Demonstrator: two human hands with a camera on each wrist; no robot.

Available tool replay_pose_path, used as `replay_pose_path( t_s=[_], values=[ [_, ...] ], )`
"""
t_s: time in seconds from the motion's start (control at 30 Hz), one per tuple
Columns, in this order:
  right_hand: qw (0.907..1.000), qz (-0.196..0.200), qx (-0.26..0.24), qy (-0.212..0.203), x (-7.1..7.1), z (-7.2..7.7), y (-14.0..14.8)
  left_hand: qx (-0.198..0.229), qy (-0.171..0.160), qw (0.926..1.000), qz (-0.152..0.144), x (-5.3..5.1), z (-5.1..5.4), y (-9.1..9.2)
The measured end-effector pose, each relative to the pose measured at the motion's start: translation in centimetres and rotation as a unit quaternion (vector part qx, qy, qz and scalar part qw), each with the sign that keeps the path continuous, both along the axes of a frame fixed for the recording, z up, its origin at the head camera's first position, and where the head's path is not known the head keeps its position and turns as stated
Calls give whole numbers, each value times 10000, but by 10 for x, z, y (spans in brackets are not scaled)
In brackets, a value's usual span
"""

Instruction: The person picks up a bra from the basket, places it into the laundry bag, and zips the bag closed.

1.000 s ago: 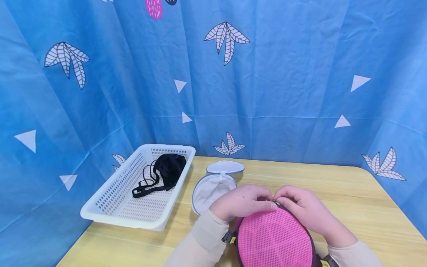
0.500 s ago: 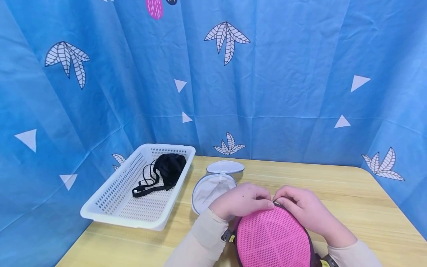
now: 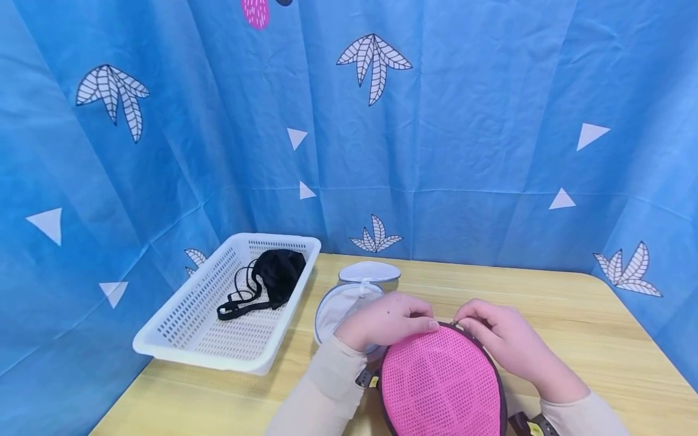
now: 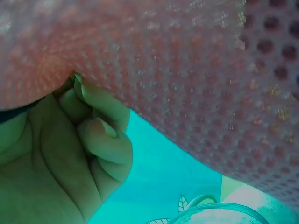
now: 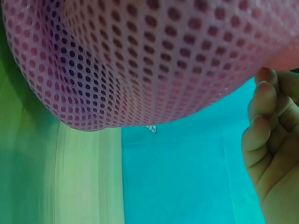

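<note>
A round pink mesh bag [image 3: 442,381] with a dark zippered rim stands at the table's near side, its lower part out of the head view. My left hand [image 3: 384,321] pinches the bag's upper rim, thumb in front and fingers behind. Just right of it, my right hand [image 3: 501,336] pinches a small zipper pull [image 3: 454,324] at the top of the rim. In the left wrist view, curled fingers [image 4: 105,135] press against the mesh. The right wrist view has the bag's mesh side [image 5: 140,60] filling the top, with the right fingertips at its edge.
A white mesh pouch [image 3: 338,309] with a blue rim and its lid raised stands behind my left hand. To the left, a white plastic basket [image 3: 191,357] holds a black drawstring pouch [image 3: 279,275] with a strap. A blue curtain [image 3: 463,151] borders the wooden table [image 3: 589,339].
My hands have drawn slightly apart along the rim, the left one shifting left. The pink bag has shifted a little to the left, and the zipper pull slightly to the right.
</note>
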State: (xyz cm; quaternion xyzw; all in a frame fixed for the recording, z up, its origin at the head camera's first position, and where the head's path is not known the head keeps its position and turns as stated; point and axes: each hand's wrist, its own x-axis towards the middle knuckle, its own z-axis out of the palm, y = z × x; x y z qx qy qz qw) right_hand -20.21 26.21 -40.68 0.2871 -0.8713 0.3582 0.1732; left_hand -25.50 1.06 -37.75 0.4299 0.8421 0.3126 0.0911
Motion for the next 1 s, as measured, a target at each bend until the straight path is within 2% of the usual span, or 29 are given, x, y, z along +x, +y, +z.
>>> replay_pose_path(
  t_s=[0.13, 0.33, 0.53, 0.6, 0.7, 0.87, 1.0],
  values=[
    [9999, -116, -84, -2, 0, 1, 0, 58, -2, 9999, -127, 0, 0, 1],
    [9997, -219, -108, 61, 2, 4, -1, -54, 236, 9992, -316, 1, 0, 2],
    [9993, -322, -180, 45, 4, 7, -2, -1, 149, 9997, -191, 4, 2, 3],
    [9993, -291, -231, -12, 5, 8, -2, 57, -54, 9999, -128, 7, 4, 4],
    [9993, -209, -281, -96, 6, 10, -2, 80, -154, 9997, -182, 10, 5, 7],
    [9994, 24, -311, -164, 5, 9, -1, 49, 93, 9992, -380, 12, 3, 11],
    [9993, 139, -320, -102, 5, 7, -3, 101, 137, 9991, -376, 13, 0, 14]
  ],
)
